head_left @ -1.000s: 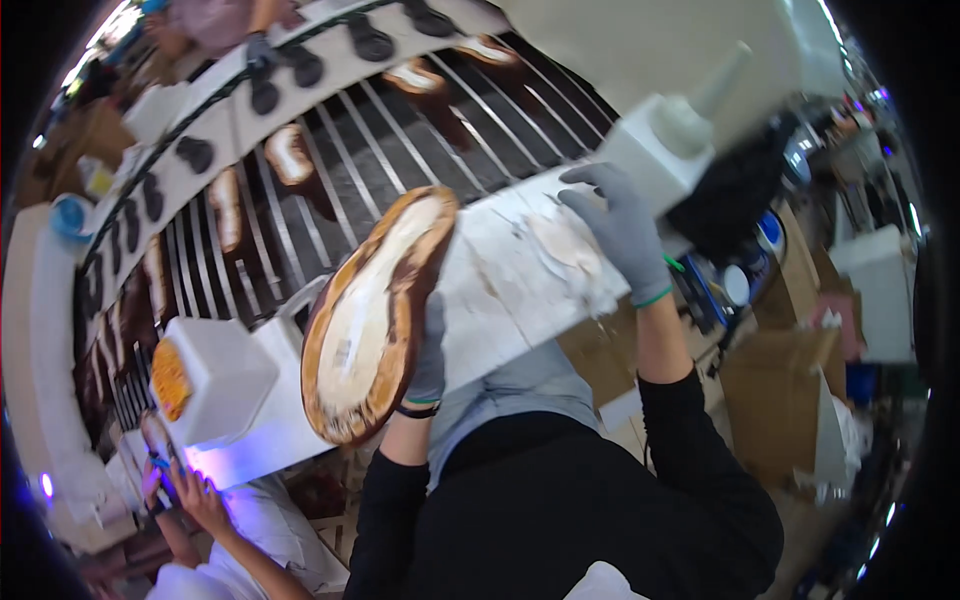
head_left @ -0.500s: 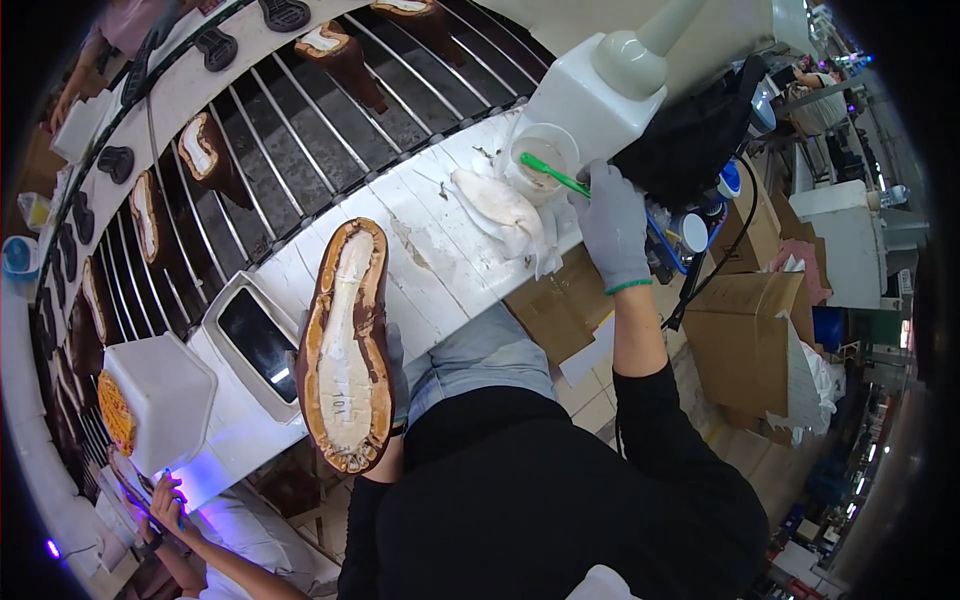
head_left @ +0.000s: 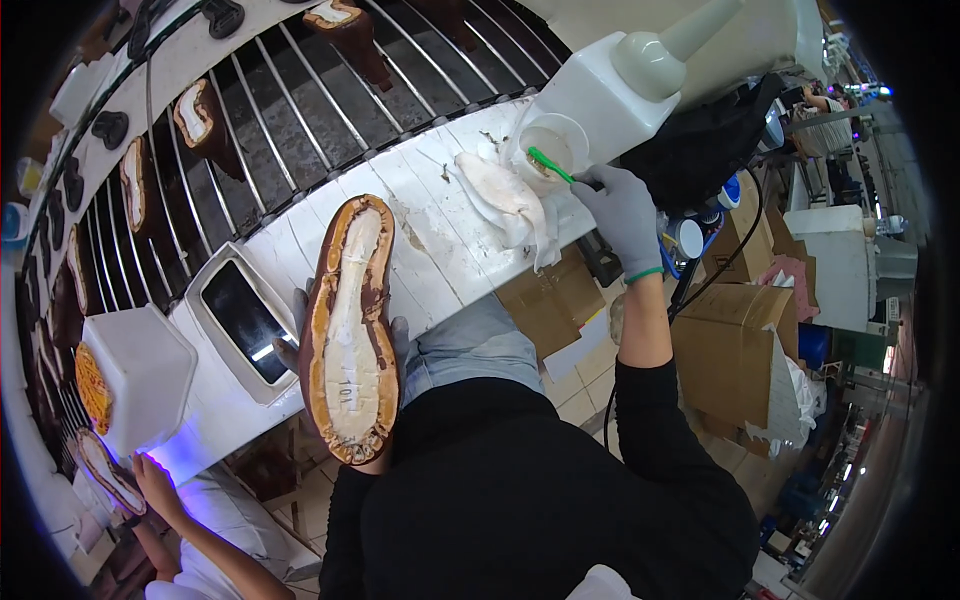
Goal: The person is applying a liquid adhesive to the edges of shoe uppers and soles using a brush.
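My left hand [head_left: 401, 338], in a grey glove, grips a brown shoe upper [head_left: 350, 330] from beneath. Its underside faces up, with a pale insole and an orange-tan folded margin around it; most of the hand is hidden under it. On the right, my grey-gloved right hand [head_left: 622, 215] pinches the handle of a green brush [head_left: 549, 164]. The brush's far end reaches into a translucent cup [head_left: 566, 130]; its tip is hard to make out. Beside the cup lies a crumpled whitish cloth [head_left: 505, 195] on the white bench [head_left: 415, 245].
A large white bottle with a spout [head_left: 600, 90] stands behind the cup. Beyond the bench runs a roller conveyor [head_left: 290, 110] carrying brown shoe uppers and black soles. A white-framed dark panel [head_left: 245, 315] and a white container [head_left: 140, 370] are left. A co-worker's hand [head_left: 155, 485] is lower left.
The shoe upper has risen slightly in the picture. My right hand has shifted a little right and lower, still with the brush in the cup. The co-worker's shoe underside now shows more.
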Motion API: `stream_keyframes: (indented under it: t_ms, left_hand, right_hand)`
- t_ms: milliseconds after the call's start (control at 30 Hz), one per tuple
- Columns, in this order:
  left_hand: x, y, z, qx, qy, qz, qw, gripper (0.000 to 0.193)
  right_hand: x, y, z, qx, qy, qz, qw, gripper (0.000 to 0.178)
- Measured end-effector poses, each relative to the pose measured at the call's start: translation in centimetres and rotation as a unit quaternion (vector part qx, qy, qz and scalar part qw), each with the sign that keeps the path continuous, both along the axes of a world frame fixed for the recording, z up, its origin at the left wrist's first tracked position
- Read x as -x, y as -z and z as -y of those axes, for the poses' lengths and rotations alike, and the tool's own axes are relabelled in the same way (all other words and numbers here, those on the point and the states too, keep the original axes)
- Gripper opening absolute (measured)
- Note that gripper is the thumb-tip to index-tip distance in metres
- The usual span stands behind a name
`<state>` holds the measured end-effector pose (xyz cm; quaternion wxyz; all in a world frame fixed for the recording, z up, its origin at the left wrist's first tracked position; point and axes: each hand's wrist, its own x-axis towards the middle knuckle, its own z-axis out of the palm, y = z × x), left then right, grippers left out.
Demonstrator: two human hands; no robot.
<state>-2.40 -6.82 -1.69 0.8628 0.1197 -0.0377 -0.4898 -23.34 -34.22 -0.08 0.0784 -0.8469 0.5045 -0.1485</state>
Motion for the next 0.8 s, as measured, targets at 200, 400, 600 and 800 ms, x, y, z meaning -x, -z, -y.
stream_keyframes:
  t_ms: [200, 400, 600, 800]
  left_hand:
    - [0.2, 0.2, 0.4, 0.014, 0.011, -0.028, 0.999, 0.047]
    - [1.6, 1.6, 0.2, -0.085, 0.003, 0.109, 0.990, 0.049]
    - [2.2, 4.2, 0.7, 0.001, 0.064, -0.060, 0.996, 0.065]
    - [2.0, 4.6, 1.6, -0.133, -0.004, 0.064, 0.989, 0.059]
  right_hand:
    - [1.5, 1.0, -0.4, -0.305, 0.061, 0.300, 0.902, 0.026]
    - [0.5, 0.0, -1.2, -0.450, 0.079, 0.477, 0.751, 0.031]
    - [-3.3, -2.8, -5.6, -0.456, -0.050, 0.494, 0.739, 0.031]
    - [-5.4, -4.0, -11.5, -0.460, -0.258, 0.355, 0.772, 0.021]
